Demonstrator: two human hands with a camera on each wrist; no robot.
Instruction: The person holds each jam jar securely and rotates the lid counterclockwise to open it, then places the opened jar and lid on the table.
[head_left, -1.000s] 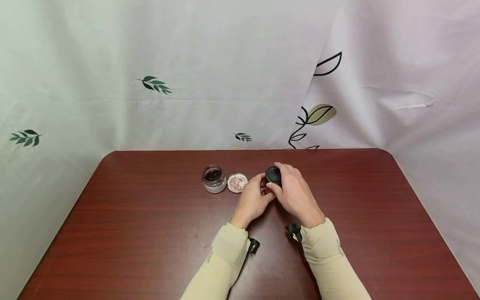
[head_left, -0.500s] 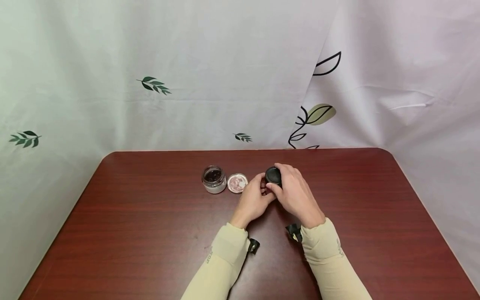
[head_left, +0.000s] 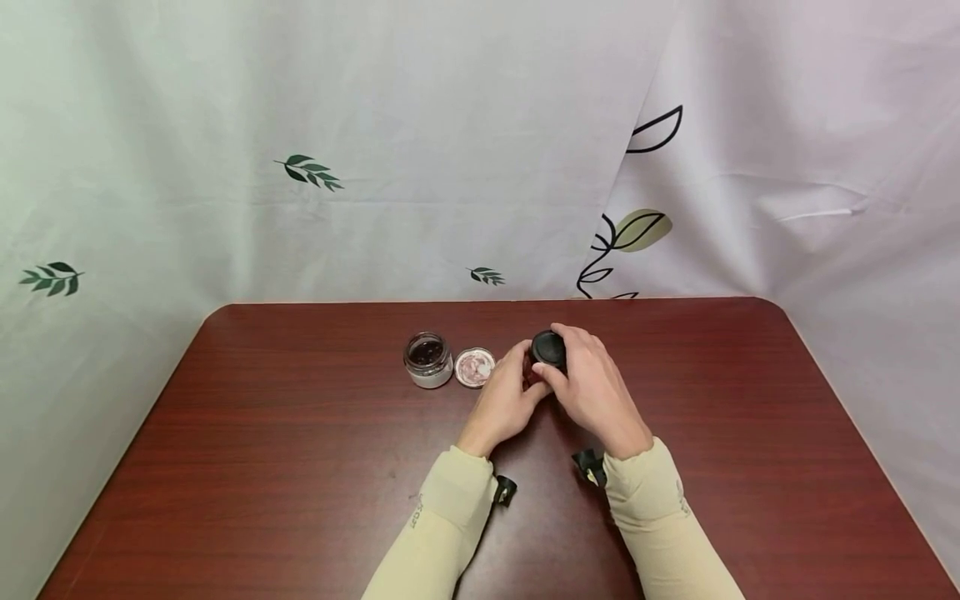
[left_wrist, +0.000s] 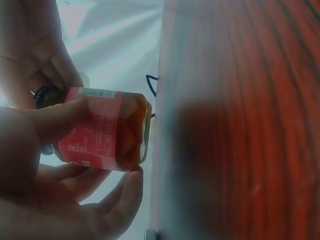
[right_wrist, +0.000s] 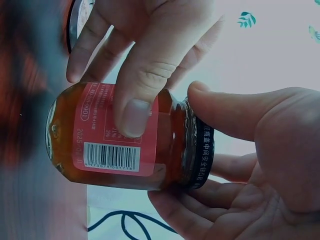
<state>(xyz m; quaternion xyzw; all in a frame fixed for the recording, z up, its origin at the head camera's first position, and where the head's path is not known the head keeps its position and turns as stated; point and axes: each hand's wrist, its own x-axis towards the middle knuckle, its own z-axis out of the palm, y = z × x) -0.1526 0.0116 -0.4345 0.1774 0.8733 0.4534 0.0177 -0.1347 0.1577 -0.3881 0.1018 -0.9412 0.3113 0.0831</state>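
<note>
A glass jar of amber contents (right_wrist: 167,137) with a red label and barcode is held between both hands, seemingly just above the tabletop. My left hand (head_left: 501,402) grips the jar's body, its thumb lying across the label in both wrist views. My right hand (head_left: 602,392) holds the black lid (head_left: 548,348) from the side, thumb and fingers around its rim. The lid sits on the jar. From the head view most of the jar's body is hidden by the hands.
Left of the hands stands an uncovered glass jar (head_left: 430,379) with dark contents. Beside it a round lid (head_left: 475,367) lies with its whitish, stained inside up, close to my left hand. The reddish-brown table (head_left: 300,467) ends at a hanging pale cloth (head_left: 390,208) printed with leaves.
My left hand has shifted slightly away from the body and its fingers have moved on the jar, so more of its red body shows. The right hand stays on the lid, barely moved.
</note>
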